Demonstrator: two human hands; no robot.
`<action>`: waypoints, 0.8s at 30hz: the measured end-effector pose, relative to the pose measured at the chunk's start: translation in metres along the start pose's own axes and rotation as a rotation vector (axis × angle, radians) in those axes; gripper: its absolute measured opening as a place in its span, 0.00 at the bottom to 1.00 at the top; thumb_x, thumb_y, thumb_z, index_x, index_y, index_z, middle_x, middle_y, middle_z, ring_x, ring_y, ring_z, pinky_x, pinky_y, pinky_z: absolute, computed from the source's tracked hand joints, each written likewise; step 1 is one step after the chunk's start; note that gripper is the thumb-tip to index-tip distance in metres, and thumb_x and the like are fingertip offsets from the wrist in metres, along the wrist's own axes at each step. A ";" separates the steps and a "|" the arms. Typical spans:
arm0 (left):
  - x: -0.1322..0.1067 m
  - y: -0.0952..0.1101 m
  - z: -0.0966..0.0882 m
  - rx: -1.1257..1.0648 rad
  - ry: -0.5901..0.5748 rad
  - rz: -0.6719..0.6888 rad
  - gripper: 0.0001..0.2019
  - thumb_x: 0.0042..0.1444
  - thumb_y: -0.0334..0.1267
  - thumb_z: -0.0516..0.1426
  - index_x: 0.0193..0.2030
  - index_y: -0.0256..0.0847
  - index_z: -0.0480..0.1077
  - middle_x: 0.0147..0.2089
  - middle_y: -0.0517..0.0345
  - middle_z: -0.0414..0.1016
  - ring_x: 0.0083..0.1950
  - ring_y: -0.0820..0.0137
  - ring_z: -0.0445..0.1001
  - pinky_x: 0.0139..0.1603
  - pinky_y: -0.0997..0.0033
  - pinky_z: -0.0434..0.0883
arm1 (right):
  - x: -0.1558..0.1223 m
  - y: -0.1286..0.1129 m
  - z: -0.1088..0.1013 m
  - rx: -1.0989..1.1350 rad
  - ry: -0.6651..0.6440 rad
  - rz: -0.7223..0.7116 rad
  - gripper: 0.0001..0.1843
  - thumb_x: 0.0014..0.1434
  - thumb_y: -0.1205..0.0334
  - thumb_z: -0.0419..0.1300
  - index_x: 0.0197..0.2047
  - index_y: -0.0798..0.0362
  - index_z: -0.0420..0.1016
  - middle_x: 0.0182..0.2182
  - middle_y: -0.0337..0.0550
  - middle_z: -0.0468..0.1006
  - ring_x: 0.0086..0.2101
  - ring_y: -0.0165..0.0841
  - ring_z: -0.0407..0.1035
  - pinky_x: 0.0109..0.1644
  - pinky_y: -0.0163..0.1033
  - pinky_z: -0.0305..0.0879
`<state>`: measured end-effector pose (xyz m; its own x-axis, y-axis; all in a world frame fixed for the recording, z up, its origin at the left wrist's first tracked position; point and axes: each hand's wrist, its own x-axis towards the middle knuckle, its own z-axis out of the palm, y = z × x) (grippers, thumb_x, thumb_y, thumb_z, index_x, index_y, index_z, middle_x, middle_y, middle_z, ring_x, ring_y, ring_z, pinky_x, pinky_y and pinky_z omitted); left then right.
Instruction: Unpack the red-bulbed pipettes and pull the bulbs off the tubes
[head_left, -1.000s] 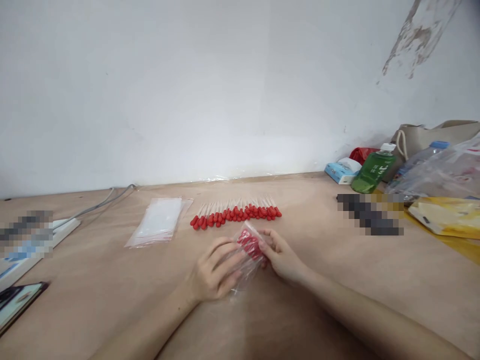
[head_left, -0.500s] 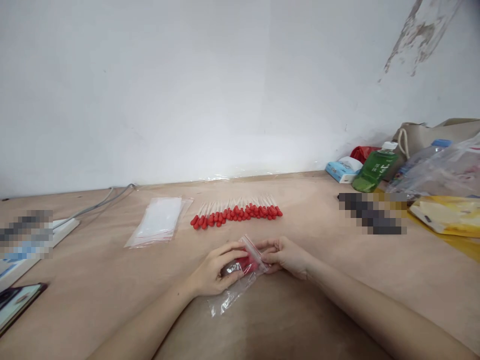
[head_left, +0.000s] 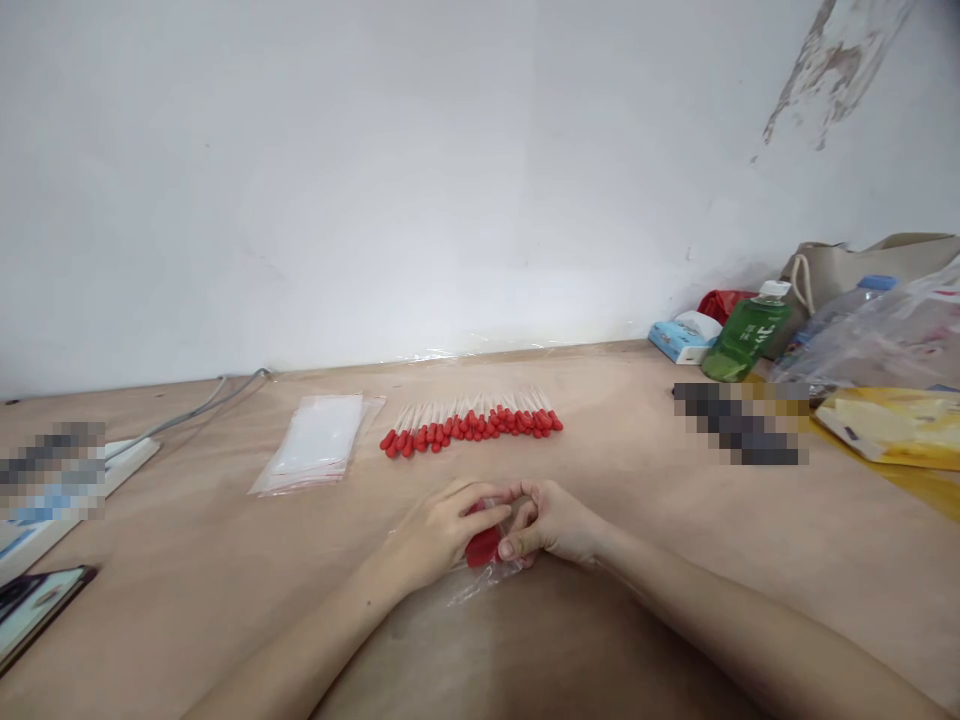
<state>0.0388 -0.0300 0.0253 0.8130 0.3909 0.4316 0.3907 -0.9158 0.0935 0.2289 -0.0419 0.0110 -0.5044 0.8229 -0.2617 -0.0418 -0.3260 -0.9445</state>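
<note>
Both hands are on a small clear zip bag (head_left: 491, 578) with something red (head_left: 482, 547) inside it, low over the table in front of me. My left hand (head_left: 442, 530) curves over the bag from the left, its fingers closed on it. From the right, my right hand (head_left: 551, 522) pinches the bag's edge, with its fingertips meeting those of the left hand. The fingers hide much of the bag. Beyond the hands lies a row of red-tipped sticks (head_left: 472, 425) with pale, thin stems pointing to the wall.
A stack of flat clear zip bags (head_left: 319, 440) lies left of the sticks. Far left are a power strip (head_left: 124, 470), a grey cable (head_left: 199, 405) and a phone (head_left: 41, 610). At right stand a green bottle (head_left: 746, 335), a blue tissue pack (head_left: 679, 342) and plastic bags (head_left: 885, 340).
The bag has turned, and its zip edge is now covered by the fingers. My right fingers have curled in closer to my left hand.
</note>
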 end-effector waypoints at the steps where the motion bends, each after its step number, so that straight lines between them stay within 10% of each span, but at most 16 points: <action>1: 0.000 0.000 -0.001 0.010 -0.005 0.022 0.12 0.58 0.34 0.51 0.48 0.42 0.66 0.50 0.51 0.69 0.50 0.69 0.67 0.47 0.69 0.68 | 0.000 0.001 0.001 -0.016 -0.017 -0.005 0.36 0.25 0.60 0.73 0.40 0.58 0.66 0.15 0.34 0.73 0.18 0.27 0.66 0.23 0.32 0.63; 16: 0.000 -0.001 0.000 0.124 0.089 0.232 0.08 0.59 0.33 0.49 0.40 0.37 0.67 0.37 0.54 0.75 0.44 0.70 0.70 0.45 0.69 0.68 | 0.001 0.006 0.005 0.008 -0.009 -0.033 0.45 0.25 0.61 0.73 0.46 0.55 0.57 0.14 0.27 0.69 0.16 0.25 0.63 0.22 0.30 0.61; 24: -0.004 -0.008 -0.001 0.247 0.048 0.200 0.08 0.59 0.31 0.47 0.37 0.36 0.67 0.38 0.54 0.73 0.43 0.69 0.69 0.44 0.69 0.66 | 0.001 -0.002 0.001 0.104 -0.070 0.063 0.32 0.39 0.60 0.68 0.47 0.54 0.60 0.19 0.30 0.70 0.19 0.25 0.66 0.25 0.33 0.67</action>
<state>0.0321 -0.0247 0.0233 0.8651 0.1957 0.4619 0.3234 -0.9214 -0.2154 0.2275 -0.0403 0.0129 -0.5673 0.7661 -0.3020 -0.0952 -0.4253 -0.9000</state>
